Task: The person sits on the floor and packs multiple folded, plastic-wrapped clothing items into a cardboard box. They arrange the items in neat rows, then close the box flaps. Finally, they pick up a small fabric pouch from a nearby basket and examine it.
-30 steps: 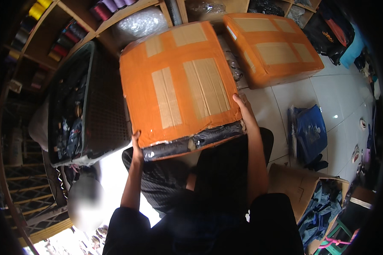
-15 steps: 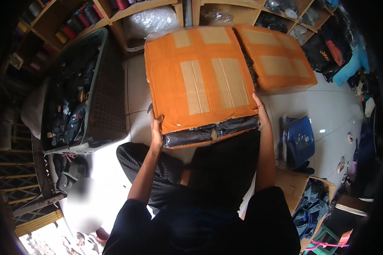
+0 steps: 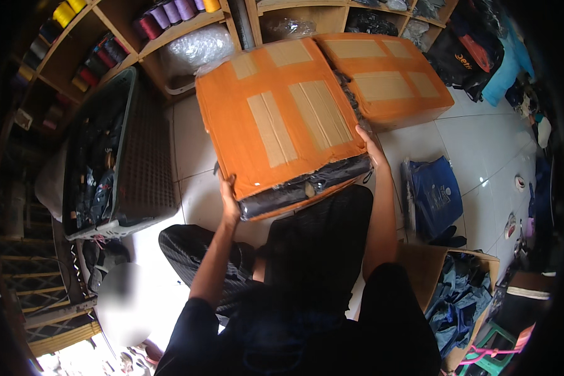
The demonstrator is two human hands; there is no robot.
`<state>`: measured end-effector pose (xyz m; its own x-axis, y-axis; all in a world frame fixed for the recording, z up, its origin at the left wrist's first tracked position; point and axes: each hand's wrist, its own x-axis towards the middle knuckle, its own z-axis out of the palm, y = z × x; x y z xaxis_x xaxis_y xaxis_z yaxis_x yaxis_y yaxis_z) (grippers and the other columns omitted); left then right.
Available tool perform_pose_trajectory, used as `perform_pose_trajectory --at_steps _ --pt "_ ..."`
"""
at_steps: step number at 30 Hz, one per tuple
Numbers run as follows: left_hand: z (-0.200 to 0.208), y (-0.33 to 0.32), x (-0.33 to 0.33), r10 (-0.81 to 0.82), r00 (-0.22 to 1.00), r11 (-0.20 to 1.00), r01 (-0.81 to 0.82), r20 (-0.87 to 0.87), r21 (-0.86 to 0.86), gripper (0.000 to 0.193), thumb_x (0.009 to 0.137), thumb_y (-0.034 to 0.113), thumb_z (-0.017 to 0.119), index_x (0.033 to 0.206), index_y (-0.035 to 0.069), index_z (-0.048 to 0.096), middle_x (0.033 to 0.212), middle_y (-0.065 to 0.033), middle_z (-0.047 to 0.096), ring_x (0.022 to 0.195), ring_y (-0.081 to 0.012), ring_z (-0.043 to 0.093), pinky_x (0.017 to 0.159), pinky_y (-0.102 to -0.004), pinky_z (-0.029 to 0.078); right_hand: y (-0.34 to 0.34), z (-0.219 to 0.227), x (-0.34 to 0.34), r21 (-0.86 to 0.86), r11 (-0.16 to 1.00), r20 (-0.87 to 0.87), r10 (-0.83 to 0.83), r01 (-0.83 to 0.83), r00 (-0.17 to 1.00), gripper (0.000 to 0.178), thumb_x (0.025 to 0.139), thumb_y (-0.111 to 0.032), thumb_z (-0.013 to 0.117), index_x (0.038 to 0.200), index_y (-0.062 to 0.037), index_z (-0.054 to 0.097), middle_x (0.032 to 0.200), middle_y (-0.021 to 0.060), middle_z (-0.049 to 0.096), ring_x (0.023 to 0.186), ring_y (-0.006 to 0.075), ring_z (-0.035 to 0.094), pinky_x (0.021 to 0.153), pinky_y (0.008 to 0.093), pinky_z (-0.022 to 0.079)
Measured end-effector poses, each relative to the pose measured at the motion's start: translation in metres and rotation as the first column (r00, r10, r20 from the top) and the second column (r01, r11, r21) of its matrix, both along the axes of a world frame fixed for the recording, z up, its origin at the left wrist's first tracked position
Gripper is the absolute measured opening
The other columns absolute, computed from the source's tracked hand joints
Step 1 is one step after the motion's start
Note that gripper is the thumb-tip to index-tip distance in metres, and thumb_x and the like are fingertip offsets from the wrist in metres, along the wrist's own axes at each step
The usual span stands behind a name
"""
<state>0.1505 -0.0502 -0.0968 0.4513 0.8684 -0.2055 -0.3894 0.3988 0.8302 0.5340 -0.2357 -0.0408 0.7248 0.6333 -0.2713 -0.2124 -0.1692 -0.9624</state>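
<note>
A big cardboard carton [image 3: 237, 135] covered with orange tape lies in front of my crossed legs. Dark plastic-wrapped packs [image 3: 272, 202] show through its near side. My left hand [image 3: 230, 199] grips the near left corner, thumb on the top edge and the other fingers mostly hidden. At the near right corner, my right hand [image 3: 374, 150] presses against the side with its fingers partly out of sight. Behind the carton on the right stands a second orange-taped carton [image 3: 391, 66], with a narrow dark gap between the two.
A tall dark plastic basket [image 3: 147, 150] full of black items stands at left. Wooden shelves [image 3: 185, 28] with thread spools and clear plastic run along the back. To the right lie a blue plastic-wrapped pack [image 3: 435, 194] and an open carton [image 3: 420, 263] of dark blue cloth.
The view has shifted and tilted slightly, so carton, shelves and basket all appear moved and turned. Both hands keep their places at the carton's near corners.
</note>
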Motion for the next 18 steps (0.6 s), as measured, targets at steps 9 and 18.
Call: perform_pose_trajectory --at_steps 9,18 --pt "0.039 0.047 0.023 -0.066 0.996 0.990 0.059 0.051 0.130 0.055 0.087 0.025 0.047 0.137 0.003 0.039 0.133 -0.0132 0.048 0.126 -0.0248 0.045 0.107 -0.0353 0.035 0.021 0.011 -0.008 0.021 0.995 0.149 -0.098 0.096 0.984 0.092 0.080 -0.052 0.071 0.144 0.0047 0.037 0.143 0.0204 0.045 0.129 0.0279 0.047 0.103 0.0354 0.040" --pt "0.054 0.027 0.034 -0.072 0.997 0.974 0.070 -0.003 0.216 0.067 0.090 0.018 0.047 0.151 0.005 0.023 0.145 -0.0144 0.038 0.133 -0.0253 0.038 0.111 -0.0350 0.030 0.017 -0.004 0.028 0.088 0.996 0.095 -0.035 0.027 0.995 0.089 0.081 -0.050 0.072 0.146 -0.0001 0.035 0.142 0.0167 0.045 0.128 0.0269 0.048 0.102 0.0361 0.042"
